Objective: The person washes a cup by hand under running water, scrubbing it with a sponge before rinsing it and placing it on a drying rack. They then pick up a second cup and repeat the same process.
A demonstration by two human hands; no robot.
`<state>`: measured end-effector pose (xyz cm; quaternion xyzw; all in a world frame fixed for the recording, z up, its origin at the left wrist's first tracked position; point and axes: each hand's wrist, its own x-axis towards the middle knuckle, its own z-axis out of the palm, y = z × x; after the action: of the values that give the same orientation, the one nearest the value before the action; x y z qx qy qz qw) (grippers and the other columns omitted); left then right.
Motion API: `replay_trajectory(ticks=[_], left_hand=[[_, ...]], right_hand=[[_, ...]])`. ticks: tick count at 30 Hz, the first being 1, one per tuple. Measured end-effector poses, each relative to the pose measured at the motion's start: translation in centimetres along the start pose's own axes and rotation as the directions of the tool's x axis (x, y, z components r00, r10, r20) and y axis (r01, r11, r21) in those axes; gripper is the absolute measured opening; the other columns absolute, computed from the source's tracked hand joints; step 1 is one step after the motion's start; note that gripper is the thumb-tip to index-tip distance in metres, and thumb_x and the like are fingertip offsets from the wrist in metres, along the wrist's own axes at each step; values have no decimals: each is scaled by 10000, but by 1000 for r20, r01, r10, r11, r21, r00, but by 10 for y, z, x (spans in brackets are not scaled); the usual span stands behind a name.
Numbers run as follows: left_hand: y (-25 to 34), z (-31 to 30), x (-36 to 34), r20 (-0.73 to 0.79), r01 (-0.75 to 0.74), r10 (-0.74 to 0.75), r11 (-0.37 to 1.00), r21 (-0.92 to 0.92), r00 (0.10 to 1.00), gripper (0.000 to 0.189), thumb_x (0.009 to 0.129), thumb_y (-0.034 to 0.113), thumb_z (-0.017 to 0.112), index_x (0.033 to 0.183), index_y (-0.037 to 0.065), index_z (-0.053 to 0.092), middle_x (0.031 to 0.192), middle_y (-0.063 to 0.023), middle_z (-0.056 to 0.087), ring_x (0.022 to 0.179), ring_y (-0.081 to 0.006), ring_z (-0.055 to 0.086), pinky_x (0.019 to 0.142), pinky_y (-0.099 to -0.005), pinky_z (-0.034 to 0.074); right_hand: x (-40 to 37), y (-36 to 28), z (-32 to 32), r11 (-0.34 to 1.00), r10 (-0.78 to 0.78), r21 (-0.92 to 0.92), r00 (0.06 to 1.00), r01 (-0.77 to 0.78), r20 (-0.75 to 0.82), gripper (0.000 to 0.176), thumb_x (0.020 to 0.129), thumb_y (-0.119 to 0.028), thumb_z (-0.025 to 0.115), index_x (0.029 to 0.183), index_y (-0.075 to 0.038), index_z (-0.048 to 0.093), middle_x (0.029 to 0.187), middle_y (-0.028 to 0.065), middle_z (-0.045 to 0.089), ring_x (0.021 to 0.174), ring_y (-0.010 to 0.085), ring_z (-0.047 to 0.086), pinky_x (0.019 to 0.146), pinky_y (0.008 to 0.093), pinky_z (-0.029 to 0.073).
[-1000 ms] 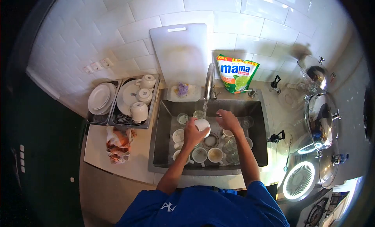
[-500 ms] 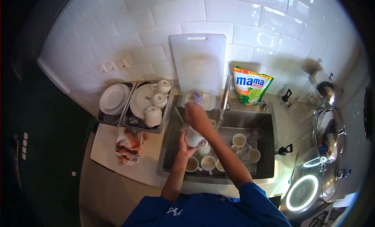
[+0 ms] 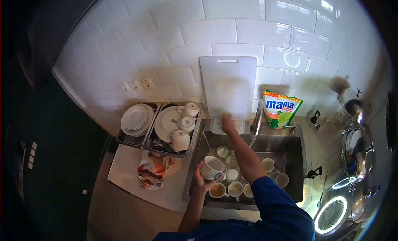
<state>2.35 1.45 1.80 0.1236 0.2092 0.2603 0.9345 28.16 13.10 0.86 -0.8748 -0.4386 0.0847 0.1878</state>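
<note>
My left hand (image 3: 202, 178) is closed around a white cup (image 3: 211, 166), tilted over the left part of the steel sink (image 3: 202, 147). The cup's mouth faces up and away from me. My right hand (image 3: 229, 124) reaches down into a clear plastic container (image 3: 239, 127) on the ledge behind the sink. Its fingers look closed, but what they hold is hidden. Below the left hand, several used white cups stand in the sink, among them a cup with brownish residue (image 3: 217, 190). Glasses (image 3: 231, 161) stand among them.
Left of the sink are metal trays with stacked plates (image 3: 134, 118) and upturned cups (image 3: 180, 140). An orange-and-white crumpled bag (image 3: 153, 170) lies before them. Behind the sink are a tap (image 3: 257, 116), a cutting board (image 3: 228, 83) and a mama soap pouch (image 3: 282, 109).
My right hand has moved from above the cup back to the plastic container, covering the purple item seen there. My left hand still holds the cup. The camera view has shifted.
</note>
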Motion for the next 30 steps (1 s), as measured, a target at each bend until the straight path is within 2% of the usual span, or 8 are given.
replay_trajectory(ticks=[3, 6, 7, 11, 15, 18, 25, 30], left_hand=[[0, 6, 2, 31, 23, -21, 998, -59, 999, 481, 773, 468, 489, 1090, 107, 500, 1048, -81, 537, 961, -262, 527, 728, -454, 452], [-4, 13, 3, 14, -56, 56, 998, -10, 998, 590, 758, 508, 488, 1172, 91, 439, 1154, -131, 471, 1073, -369, 448, 784, -475, 409], [-4, 11, 7, 34, -58, 58, 998, -18, 998, 617, 747, 526, 489, 1185, 94, 437, 1165, -137, 468, 1081, -367, 445, 781, -483, 412], [-2, 2, 14, 5, -4, 4, 997, -77, 1000, 700, 729, 573, 482, 1227, 86, 408, 1196, -132, 457, 1093, -345, 445, 816, -491, 405], [-8, 38, 0, 46, 18, -17, 1000, -22, 999, 715, 733, 606, 451, 1250, 117, 386, 1258, -96, 411, 1148, -292, 406, 909, -496, 331], [-25, 42, -1, -16, 26, -25, 999, 42, 1000, 719, 739, 617, 438, 1260, 126, 374, 1275, -88, 394, 1161, -286, 390, 929, -500, 306], [-50, 38, -5, 73, -33, 33, 999, 2, 997, 625, 785, 566, 433, 1261, 164, 379, 1252, -60, 425, 1141, -266, 420, 905, -472, 363], [-57, 25, 1, 184, 27, -7, 994, -106, 983, 544, 830, 506, 432, 1245, 157, 392, 1231, -51, 443, 1142, -245, 416, 908, -473, 352]], right_hand=[[-3, -5, -13, 957, 12, 287, 988, 33, -152, 266, 777, -147, 511, 1017, -33, 492, 1030, 221, 506, 879, 397, 548, 718, 447, 456], [-29, -25, -42, 804, -107, 512, 921, 302, -375, 264, 800, -178, 510, 971, 20, 476, 839, 240, 555, 793, 389, 571, 663, 440, 455], [-41, -30, -42, 761, -91, 544, 889, 353, -449, 309, 830, -282, 517, 839, 27, 511, 631, 145, 556, 675, 262, 595, 598, 349, 450], [-120, -36, -84, 312, -166, 949, 981, -41, 97, 452, 861, -410, 470, 611, -36, 497, 537, -39, 412, 520, 52, 395, 471, 210, 335], [-167, -40, -106, 395, -315, 917, 929, -56, 193, 345, 861, -351, 493, 664, -68, 500, 552, -34, 451, 477, 52, 407, 417, 219, 321], [-178, -33, -84, 442, -393, 883, 919, 158, 32, 357, 867, -302, 475, 657, -17, 515, 542, -2, 467, 508, 77, 435, 470, 247, 361], [-197, -21, -89, 447, -333, 874, 942, 192, -37, 364, 871, -318, 477, 686, -5, 505, 558, 15, 467, 540, 73, 441, 484, 262, 375], [-208, -9, -116, 545, -495, 804, 865, 239, 79, 299, 880, -304, 452, 859, -7, 476, 730, 105, 512, 651, 199, 496, 630, 300, 411]])
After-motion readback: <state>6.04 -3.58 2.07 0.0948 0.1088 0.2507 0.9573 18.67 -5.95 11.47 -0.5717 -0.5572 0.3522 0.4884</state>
